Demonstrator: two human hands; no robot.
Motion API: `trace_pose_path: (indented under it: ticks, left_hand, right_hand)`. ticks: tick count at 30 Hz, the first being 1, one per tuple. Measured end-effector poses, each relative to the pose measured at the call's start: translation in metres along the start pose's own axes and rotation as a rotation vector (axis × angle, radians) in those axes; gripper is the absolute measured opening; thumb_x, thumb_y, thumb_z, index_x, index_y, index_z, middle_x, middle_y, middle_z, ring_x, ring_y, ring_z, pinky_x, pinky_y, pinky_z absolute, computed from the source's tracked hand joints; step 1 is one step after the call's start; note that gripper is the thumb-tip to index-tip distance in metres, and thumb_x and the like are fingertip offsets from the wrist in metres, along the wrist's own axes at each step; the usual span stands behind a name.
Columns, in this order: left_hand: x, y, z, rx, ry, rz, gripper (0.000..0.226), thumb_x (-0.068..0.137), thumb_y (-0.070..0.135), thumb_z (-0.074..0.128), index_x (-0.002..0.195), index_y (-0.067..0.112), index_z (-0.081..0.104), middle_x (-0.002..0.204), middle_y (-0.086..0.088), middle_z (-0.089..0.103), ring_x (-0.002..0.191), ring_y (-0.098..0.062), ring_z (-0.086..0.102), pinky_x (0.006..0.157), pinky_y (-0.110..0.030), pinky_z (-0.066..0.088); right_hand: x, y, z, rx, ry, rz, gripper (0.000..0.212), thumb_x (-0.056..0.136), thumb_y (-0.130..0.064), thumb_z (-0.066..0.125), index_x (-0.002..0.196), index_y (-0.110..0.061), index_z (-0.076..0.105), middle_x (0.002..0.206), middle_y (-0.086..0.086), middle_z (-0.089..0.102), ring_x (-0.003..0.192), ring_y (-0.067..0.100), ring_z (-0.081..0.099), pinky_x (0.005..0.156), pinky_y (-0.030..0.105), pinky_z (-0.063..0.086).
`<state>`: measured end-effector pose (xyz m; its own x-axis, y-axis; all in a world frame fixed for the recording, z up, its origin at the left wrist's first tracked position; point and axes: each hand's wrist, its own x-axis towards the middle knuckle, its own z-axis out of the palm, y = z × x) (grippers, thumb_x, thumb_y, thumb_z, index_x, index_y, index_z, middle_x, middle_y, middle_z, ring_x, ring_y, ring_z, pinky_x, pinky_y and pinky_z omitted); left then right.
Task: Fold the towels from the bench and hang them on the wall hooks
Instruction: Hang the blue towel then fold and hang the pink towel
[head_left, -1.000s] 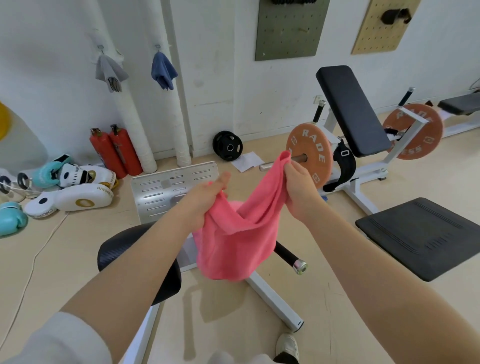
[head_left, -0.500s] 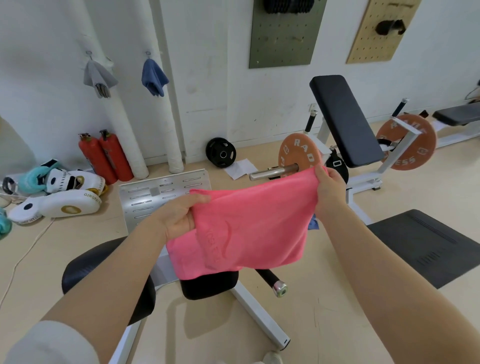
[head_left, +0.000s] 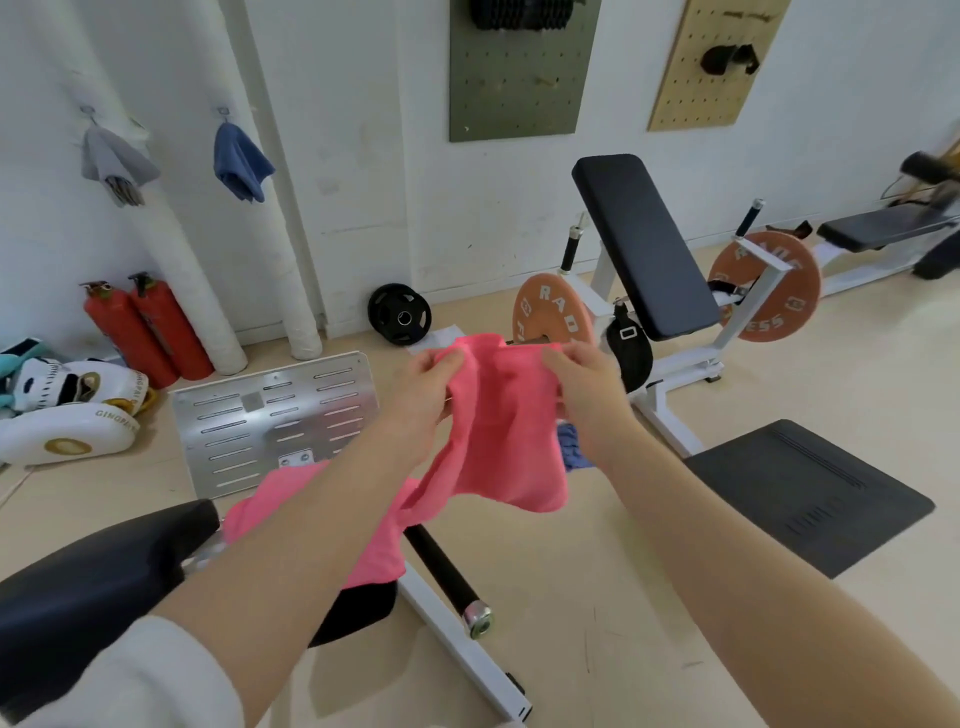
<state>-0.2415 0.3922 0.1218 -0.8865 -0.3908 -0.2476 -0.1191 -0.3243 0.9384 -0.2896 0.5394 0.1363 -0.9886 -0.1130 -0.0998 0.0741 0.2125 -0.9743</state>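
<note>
A pink towel (head_left: 498, 431) hangs in front of me, bunched at its top edge. My left hand (head_left: 423, 389) grips its upper left part and my right hand (head_left: 587, 382) grips its upper right part, the two hands close together. The towel's lower end droops onto the black bench pad (head_left: 93, 577) at the lower left. On the wall hooks at the upper left hang a grey towel (head_left: 117, 161) and a blue towel (head_left: 240, 163). A bit of blue cloth (head_left: 571, 449) shows behind my right wrist.
Two red fire extinguishers (head_left: 145, 327) and boxing pads (head_left: 67, 410) stand by the left wall. A metal plate (head_left: 275, 415) lies on the floor. An incline bench (head_left: 644, 249) with orange weight plates stands ahead, a black mat (head_left: 810, 493) to the right.
The towel was stretched wide between my hands half a second ago. My hands have come together, and the towel now sags in folds with its lower end on the bench.
</note>
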Motion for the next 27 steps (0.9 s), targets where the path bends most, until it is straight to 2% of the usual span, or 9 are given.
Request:
trace_pose_path:
  ticks: [3, 6, 9, 12, 15, 18, 20, 23, 27]
  left_hand:
    - [0.003, -0.011, 0.028, 0.11, -0.049, 0.112, 0.011, 0.09, 0.022, 0.058, 0.08, 0.021, 0.062, 0.07, 0.007, 0.065, 0.067, -0.008, 0.058, 0.067, -0.026, 0.05]
    - [0.001, -0.016, 0.048, 0.117, -0.086, 0.154, 0.016, 0.089, 0.016, 0.059, 0.076, 0.024, 0.066, 0.059, 0.014, 0.068, 0.056, 0.001, 0.06, 0.054, -0.015, 0.047]
    - [0.001, -0.019, 0.06, 0.086, -0.119, 0.156, 0.023, 0.088, 0.014, 0.06, 0.073, 0.027, 0.071, 0.064, 0.011, 0.07, 0.06, -0.002, 0.063, 0.061, -0.018, 0.05]
    - [0.003, -0.025, 0.064, 0.1, -0.12, 0.13, 0.02, 0.088, 0.016, 0.06, 0.075, 0.024, 0.072, 0.068, 0.004, 0.07, 0.066, -0.009, 0.061, 0.07, -0.027, 0.051]
    - [0.004, -0.028, 0.066, 0.112, -0.162, 0.134, 0.021, 0.091, 0.015, 0.056, 0.078, 0.022, 0.07, 0.065, 0.008, 0.07, 0.062, -0.004, 0.063, 0.066, -0.021, 0.053]
    - [0.002, -0.028, 0.066, 0.12, -0.202, 0.114, 0.028, 0.096, 0.016, 0.048, 0.079, 0.023, 0.069, 0.065, 0.008, 0.071, 0.061, -0.003, 0.064, 0.061, -0.018, 0.053]
    - [0.002, -0.022, 0.06, 0.104, -0.217, 0.092, 0.034, 0.098, 0.021, 0.042, 0.079, 0.023, 0.07, 0.07, 0.004, 0.071, 0.067, -0.009, 0.064, 0.061, -0.019, 0.052]
    - [0.001, -0.014, 0.049, 0.065, -0.344, 0.088, 0.038, 0.096, 0.033, 0.041, 0.08, 0.026, 0.076, 0.083, 0.003, 0.074, 0.081, -0.01, 0.067, 0.075, -0.023, 0.054]
    - [0.002, -0.008, 0.038, 0.123, -0.441, 0.158, 0.018, 0.087, 0.022, 0.059, 0.09, 0.03, 0.074, 0.095, 0.006, 0.073, 0.097, -0.01, 0.064, 0.093, -0.029, 0.048]
  right_hand:
    - [-0.005, -0.002, 0.002, -0.046, -0.139, -0.076, 0.011, 0.083, -0.024, 0.06, 0.073, -0.02, 0.057, 0.085, 0.014, 0.067, 0.09, 0.037, 0.066, 0.079, 0.053, 0.055]
    - [-0.005, 0.0, -0.005, -0.109, -0.161, -0.155, 0.014, 0.086, -0.023, 0.058, 0.073, -0.02, 0.053, 0.081, 0.01, 0.065, 0.086, 0.034, 0.067, 0.064, 0.038, 0.059]
    - [-0.001, 0.005, -0.014, -0.116, -0.184, -0.133, 0.015, 0.085, -0.018, 0.061, 0.073, -0.021, 0.052, 0.071, 0.005, 0.059, 0.077, 0.031, 0.064, 0.075, 0.052, 0.056]
    - [0.002, 0.01, -0.022, -0.175, -0.132, -0.155, 0.014, 0.083, -0.017, 0.061, 0.073, -0.018, 0.051, 0.074, 0.014, 0.063, 0.078, 0.037, 0.065, 0.073, 0.053, 0.055]
    - [0.001, 0.015, -0.024, -0.202, 0.002, -0.173, 0.009, 0.082, -0.018, 0.058, 0.077, -0.015, 0.052, 0.076, 0.016, 0.065, 0.076, 0.036, 0.065, 0.071, 0.05, 0.055]
    - [-0.002, 0.013, -0.02, -0.232, -0.085, -0.178, 0.002, 0.084, -0.013, 0.055, 0.085, -0.012, 0.057, 0.08, 0.016, 0.068, 0.077, 0.033, 0.066, 0.074, 0.049, 0.055]
    - [-0.004, 0.01, -0.019, -0.224, -0.179, -0.19, 0.017, 0.082, -0.006, 0.052, 0.094, -0.013, 0.063, 0.077, 0.007, 0.068, 0.076, 0.025, 0.065, 0.08, 0.044, 0.055]
    - [-0.009, 0.002, -0.021, -0.298, -0.203, -0.26, 0.035, 0.082, 0.002, 0.045, 0.101, -0.016, 0.069, 0.079, -0.002, 0.067, 0.074, 0.019, 0.059, 0.071, 0.021, 0.048]
    - [-0.011, -0.004, -0.02, -0.319, -0.151, -0.364, 0.028, 0.086, -0.001, 0.049, 0.098, -0.015, 0.071, 0.087, -0.005, 0.068, 0.081, 0.011, 0.06, 0.071, 0.005, 0.042]
